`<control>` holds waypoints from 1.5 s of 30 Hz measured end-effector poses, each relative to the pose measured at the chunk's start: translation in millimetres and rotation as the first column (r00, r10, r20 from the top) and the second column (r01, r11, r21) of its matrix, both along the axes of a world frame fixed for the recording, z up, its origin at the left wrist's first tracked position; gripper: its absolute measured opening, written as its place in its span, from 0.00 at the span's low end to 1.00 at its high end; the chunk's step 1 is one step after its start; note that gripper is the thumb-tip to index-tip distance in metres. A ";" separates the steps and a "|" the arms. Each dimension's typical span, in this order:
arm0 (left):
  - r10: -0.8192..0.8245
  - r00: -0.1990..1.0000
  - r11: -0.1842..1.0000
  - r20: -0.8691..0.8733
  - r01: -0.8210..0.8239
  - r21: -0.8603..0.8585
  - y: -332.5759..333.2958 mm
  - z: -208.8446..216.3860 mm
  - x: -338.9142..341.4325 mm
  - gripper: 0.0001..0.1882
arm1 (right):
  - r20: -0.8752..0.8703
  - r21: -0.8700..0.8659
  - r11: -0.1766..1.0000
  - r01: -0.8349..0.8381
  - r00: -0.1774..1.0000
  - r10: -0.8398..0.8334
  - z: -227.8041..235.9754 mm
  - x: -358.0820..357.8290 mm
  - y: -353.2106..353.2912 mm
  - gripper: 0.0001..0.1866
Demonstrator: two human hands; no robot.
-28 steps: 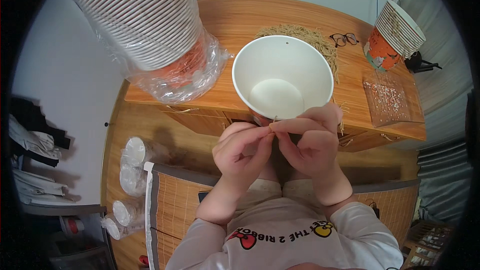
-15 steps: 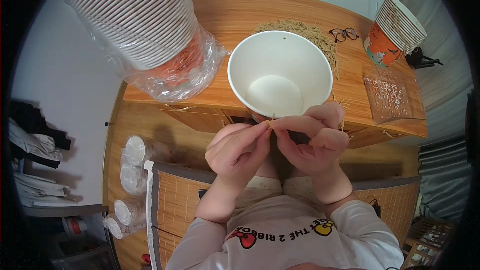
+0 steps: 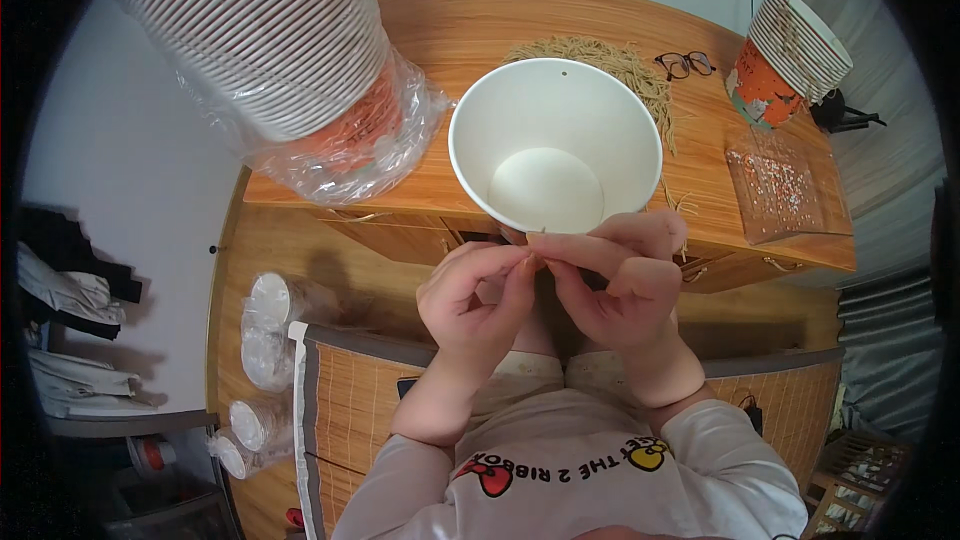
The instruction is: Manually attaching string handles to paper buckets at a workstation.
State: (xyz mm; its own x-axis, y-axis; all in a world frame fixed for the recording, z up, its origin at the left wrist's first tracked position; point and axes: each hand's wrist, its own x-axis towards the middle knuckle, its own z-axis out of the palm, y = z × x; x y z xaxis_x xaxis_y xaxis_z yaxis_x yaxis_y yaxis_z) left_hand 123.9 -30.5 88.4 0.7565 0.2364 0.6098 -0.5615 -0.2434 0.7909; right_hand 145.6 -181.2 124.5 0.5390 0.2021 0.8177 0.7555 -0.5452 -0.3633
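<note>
In front of me on the desk stands a large white paper bucket point(image 3: 560, 120), its mouth tilted toward me and a small hole just under its far rim. My left hand point(image 3: 470, 300) and my right hand point(image 3: 625, 280) meet at the bucket's near rim, thumbs and forefingers pinched together. Between the fingertips a tiny tan tip of cord point(image 3: 543, 231) pokes up; most of it is hidden by my fingers. A heap of tan cords point(image 3: 640, 80) lies behind the bucket, and strands hang down its right side near my right hand.
A tall stack of white-rimmed buckets point(image 3: 270, 40) in clear plastic leans at the left. Glasses point(image 3: 687, 64), a shorter stack of orange buckets point(image 3: 770, 80) and a clear tray of small beads point(image 3: 775, 185) occupy the right. Wrapped white stacks point(image 3: 270, 298) lie on the floor.
My left fingers have curled and turned, with the thumb now raised at the pinch. My right hand keeps its pinch and has shifted slightly left. The bucket appears slightly farther left.
</note>
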 end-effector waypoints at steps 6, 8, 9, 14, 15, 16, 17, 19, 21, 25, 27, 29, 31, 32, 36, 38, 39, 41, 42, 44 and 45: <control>0.010 0.999 0.999 0.052 -0.013 0.052 1.5 -1.1 1.8 0.10 | 0.006 -0.032 0.999 0.003 1.000 -0.003 1.9 1.8 -0.2 0.15; 0.022 0.997 0.995 0.070 -0.029 0.093 3.1 -0.8 2.5 0.10 | 0.003 -0.010 1.000 -0.006 1.000 0.006 -0.8 2.7 -0.5 0.15; 0.035 0.995 0.990 0.089 -0.047 0.134 3.4 -0.6 2.5 0.10 | 0.000 0.012 1.000 -0.017 1.000 0.017 -1.6 2.9 -0.6 0.15; 0.066 0.996 0.990 0.065 -0.073 0.121 0.5 2.4 1.5 0.10 | 0.000 0.018 1.000 0.016 1.000 -0.016 -0.7 0.1 1.3 0.16; 0.078 0.995 0.989 0.066 -0.086 0.122 0.0 2.7 1.9 0.10 | -0.010 0.042 0.999 0.028 1.000 -0.028 -0.5 -0.7 2.0 0.15; 0.078 0.995 0.989 0.066 -0.085 0.122 -0.9 2.0 2.1 0.10 | -0.010 0.042 0.999 0.028 1.000 -0.028 -1.1 -0.3 2.0 0.15; 0.076 0.996 0.992 0.052 -0.080 0.100 -1.8 0.9 2.2 0.10 | -0.019 0.042 0.999 0.023 1.000 -0.022 -2.0 0.7 2.1 0.15; 0.074 0.997 0.994 0.038 -0.077 0.078 -3.3 0.4 2.2 0.10 | -0.028 0.042 0.999 0.017 0.999 -0.016 -2.7 1.1 1.9 0.15; 0.080 0.996 0.995 0.041 -0.082 0.051 -4.9 0.1 3.0 0.10 | -0.070 0.052 0.999 -0.015 0.997 0.019 -3.5 0.7 0.8 0.15; 0.070 0.997 0.998 0.020 -0.070 0.004 -5.5 0.0 4.4 0.11 | -0.031 0.068 0.998 -0.011 0.999 0.013 -4.3 1.1 0.5 0.15; 0.049 0.999 0.998 -0.007 -0.050 -0.033 -5.2 0.1 4.8 0.11 | -0.018 0.051 0.998 -0.021 1.000 0.022 -3.8 2.0 -1.2 0.16; 0.052 0.999 0.999 0.001 -0.052 -0.012 -4.0 -1.1 4.4 0.10 | -0.012 0.064 0.998 -0.027 1.000 0.028 -5.8 4.2 -0.7 0.16; 0.056 0.998 0.998 0.009 -0.056 0.010 -3.5 -1.5 4.2 0.10 | -0.006 0.078 0.996 -0.033 0.999 0.034 -6.7 4.8 -1.0 0.16; 0.050 0.999 0.999 0.017 -0.050 0.015 -3.5 -1.9 4.4 0.10 | 0.010 0.060 0.998 -0.021 1.000 0.020 -7.2 5.0 -1.7 0.17; 0.034 0.999 0.999 0.040 -0.034 0.018 -4.8 -0.8 5.2 0.10 | 0.005 0.006 1.000 0.008 1.000 -0.008 -3.3 2.6 -4.8 0.17; 0.035 0.999 0.999 0.027 -0.035 0.017 -5.4 0.2 4.5 0.10 | 0.020 -0.018 1.000 0.006 1.000 -0.006 2.7 1.1 -4.2 0.12; 0.036 0.999 0.999 0.014 -0.036 0.015 -5.5 0.4 4.1 0.10 | 0.036 -0.043 0.999 0.005 0.999 -0.004 4.0 0.7 -4.0 0.15; 0.022 0.999 0.997 0.036 -0.024 0.077 -3.6 0.9 3.4 0.09 | 0.054 -0.015 1.000 -0.007 0.999 0.008 2.7 2.5 -4.2 0.18; 0.006 0.998 0.990 0.058 -0.014 0.138 -3.1 1.4 3.2 0.08 | 0.073 0.012 1.000 -0.019 0.997 0.018 2.2 3.0 -4.5 0.20; 0.035 0.999 0.995 0.040 -0.038 0.090 -6.7 2.2 4.5 0.09 | 0.049 0.018 1.000 -0.003 0.999 0.002 1.4 2.2 -4.3 0.22; 0.064 0.998 0.997 0.019 -0.065 0.043 -8.5 2.2 5.1 0.11 | 0.024 0.025 1.000 0.012 1.000 -0.012 0.9 2.2 -4.1 0.25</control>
